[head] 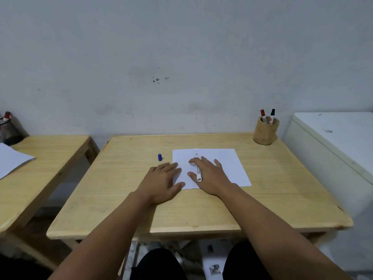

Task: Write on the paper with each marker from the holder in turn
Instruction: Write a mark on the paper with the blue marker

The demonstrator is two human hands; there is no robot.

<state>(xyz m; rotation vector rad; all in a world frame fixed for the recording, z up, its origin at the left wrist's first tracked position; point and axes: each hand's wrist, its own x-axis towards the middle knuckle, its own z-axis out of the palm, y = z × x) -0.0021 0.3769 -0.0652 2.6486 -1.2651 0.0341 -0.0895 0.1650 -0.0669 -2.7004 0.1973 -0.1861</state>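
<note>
A white sheet of paper (226, 164) lies on the wooden table (113, 184). My left hand (161, 180) rests flat on the sheet's left edge. Palm down on the paper is my right hand (210, 176), fingers spread. An uncapped white marker (198, 170) lies loose in the gap between its thumb and forefinger, tip pointing away from me. The marker's blue cap (159, 157) stands upright on the table left of the paper. At the far right corner stands a wooden holder (266, 132) with a red-capped marker (262, 114) and a black-capped marker (272, 113).
A second wooden table (46, 158) stands to the left with a white sheet (10, 161) and a dark object (9, 128) at its back. A white cabinet (333, 142) abuts the table's right side. A grey wall runs behind.
</note>
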